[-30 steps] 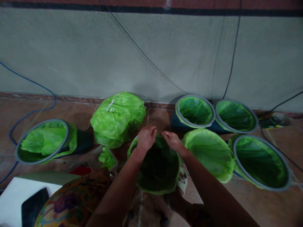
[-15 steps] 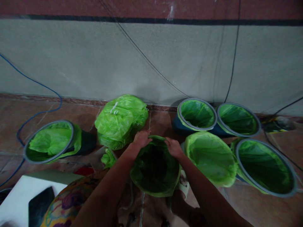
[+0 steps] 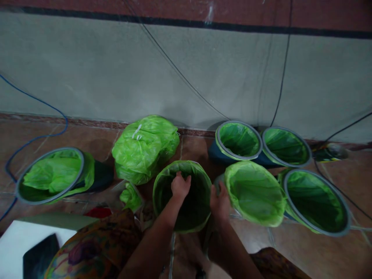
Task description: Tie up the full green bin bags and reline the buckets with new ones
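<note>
A small bin lined with a green plastic bag (image 3: 165, 182) stands on the floor right in front of me. My left hand (image 3: 180, 186) reaches down inside its mouth, fingers curled against the liner. At the bin's right rim, my right hand (image 3: 220, 201) grips the outside edge, between this bin and the neighbouring green-lined bin (image 3: 254, 193).
Three more lined bins sit at the right: (image 3: 238, 140), (image 3: 286, 146), (image 3: 315, 201). Another lined bin (image 3: 50, 174) lies left, a stuffed green bag (image 3: 143, 147) by the wall. Cables trail along wall and floor. A white board with a dark object (image 3: 17, 248) is bottom left.
Both hands left the far rim of the liner. The left hand went down inside the bin; the right hand moved to its right outer edge. The liner's mouth now sits spread over the rim.
</note>
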The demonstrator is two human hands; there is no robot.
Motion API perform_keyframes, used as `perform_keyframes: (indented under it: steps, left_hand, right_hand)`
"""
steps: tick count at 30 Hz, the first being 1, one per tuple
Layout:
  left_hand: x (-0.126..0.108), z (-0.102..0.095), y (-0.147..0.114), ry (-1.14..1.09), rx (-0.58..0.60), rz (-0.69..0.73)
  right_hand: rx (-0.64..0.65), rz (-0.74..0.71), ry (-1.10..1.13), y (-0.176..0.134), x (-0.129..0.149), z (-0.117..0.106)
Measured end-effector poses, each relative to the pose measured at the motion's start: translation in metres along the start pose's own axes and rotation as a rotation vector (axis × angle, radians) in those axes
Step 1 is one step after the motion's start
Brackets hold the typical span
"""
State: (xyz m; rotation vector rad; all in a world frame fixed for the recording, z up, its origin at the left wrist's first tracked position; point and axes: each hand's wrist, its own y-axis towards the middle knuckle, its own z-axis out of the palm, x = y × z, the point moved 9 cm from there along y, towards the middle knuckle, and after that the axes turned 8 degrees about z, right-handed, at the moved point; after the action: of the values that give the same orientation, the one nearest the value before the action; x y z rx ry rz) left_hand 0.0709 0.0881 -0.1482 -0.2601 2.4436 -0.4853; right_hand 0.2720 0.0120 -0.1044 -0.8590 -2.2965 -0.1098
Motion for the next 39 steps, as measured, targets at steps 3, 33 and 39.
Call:
perform_keyframes:
  steps: [3, 33, 39]
  left_hand:
    - [0.000, 0.017, 0.016, 0.020, 0.070, -0.039]
    - [0.010, -0.114, 0.011, 0.145, -0.275, 0.097]
    - [0.043, -0.093, 0.016, 0.061, -0.219, 0.129]
  right_hand:
    - [0.061, -0.143, 0.076, 0.035, 0.039, -0.002]
    - [0.366, -0.538, -0.169, 0.064, 0.129, 0.069]
    - [0.535, -0.600, -0.449, 0.053, 0.116, 0.098]
